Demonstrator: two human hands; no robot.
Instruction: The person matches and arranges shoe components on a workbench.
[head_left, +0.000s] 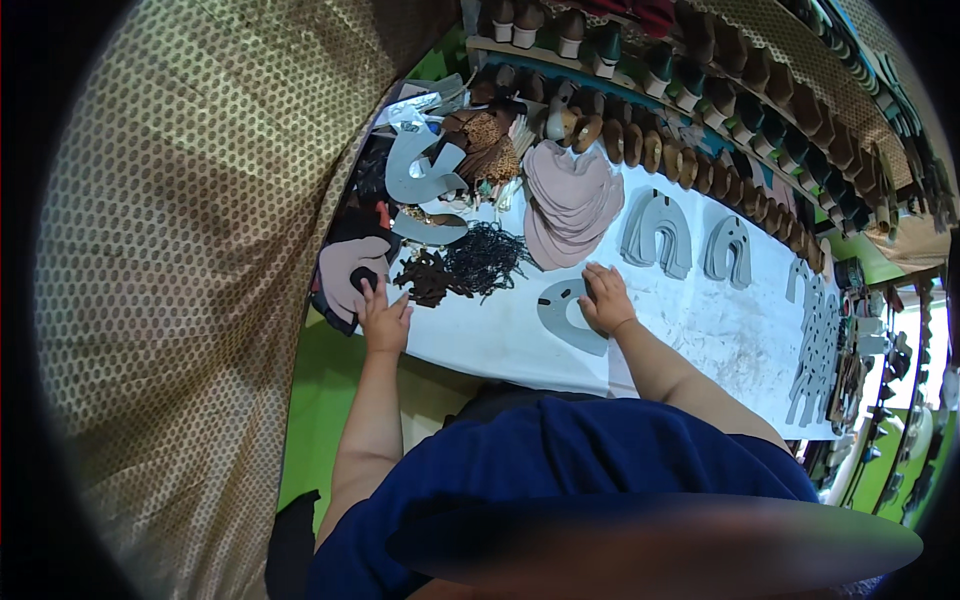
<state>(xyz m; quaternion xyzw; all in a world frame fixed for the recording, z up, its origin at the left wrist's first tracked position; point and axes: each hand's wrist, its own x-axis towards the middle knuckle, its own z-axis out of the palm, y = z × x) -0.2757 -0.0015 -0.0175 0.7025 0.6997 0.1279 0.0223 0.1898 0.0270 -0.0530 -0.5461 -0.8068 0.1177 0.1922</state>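
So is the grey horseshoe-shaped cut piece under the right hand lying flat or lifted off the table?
Flat. The grey horseshoe-shaped cut piece lies on the white table, right hand pressing on its edge.

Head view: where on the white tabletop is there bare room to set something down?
Bare white table lies right of the right hand, below the grey U-shaped pieces. A strip runs between both hands. Around the left hand, cutouts and dark laces crowd it.
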